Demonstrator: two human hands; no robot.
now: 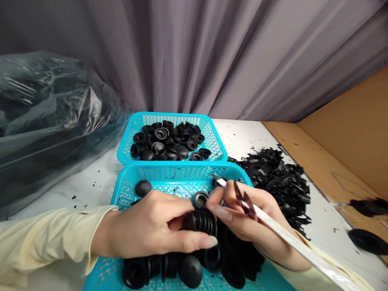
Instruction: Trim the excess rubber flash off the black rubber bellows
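Observation:
My left hand (148, 226) is closed round a black ribbed rubber bellows (204, 222), with the thumb along its near side. My right hand (257, 218) grips a slim white-handled knife (281, 226), whose pointed tip sticks out up and left past the fingers. A thin dark rubber scrap (245, 200) lies against the right fingers. The fingertips of that hand are close to the bellows; whether they touch it I cannot tell. Below both hands, a blue plastic basket (118, 190) holds several more black bellows (190, 271), partly hidden by my hands.
Behind stands a second blue basket (222, 155) full of black bellows (172, 143). A heap of black rubber trimmings (273, 178) lies on the white table (239, 135) at right. A clear plastic bag (54, 121) bulges at left. Farther right is a cardboard surface (315, 157).

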